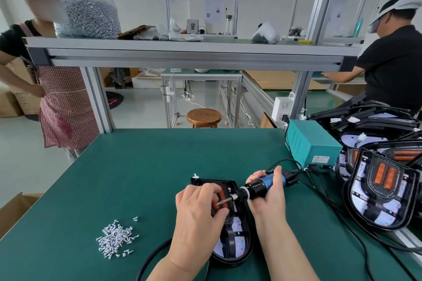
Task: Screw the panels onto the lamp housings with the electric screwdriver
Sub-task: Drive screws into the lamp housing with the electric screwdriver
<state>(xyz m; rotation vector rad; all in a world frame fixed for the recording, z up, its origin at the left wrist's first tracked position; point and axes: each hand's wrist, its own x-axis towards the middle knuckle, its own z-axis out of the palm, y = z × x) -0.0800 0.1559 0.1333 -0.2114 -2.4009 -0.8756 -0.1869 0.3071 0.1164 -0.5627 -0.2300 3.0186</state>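
A black lamp housing (237, 246) with an orange insert lies on the green table in front of me. My left hand (201, 210) hovers over its upper part, fingers pinched round a small screw at the tip of the screwdriver bit. My right hand (269, 196) grips the blue and black electric screwdriver (258, 186), held nearly level with its bit pointing left toward my left fingertips. The housing's upper middle is hidden under my left hand.
A pile of loose silver screws (115, 238) lies at the left on the green table (137, 166). A teal power box (312, 143) stands at the right, cables trailing. Stacked lamp housings (383, 189) crowd the right edge. Two people stand at the far left and right.
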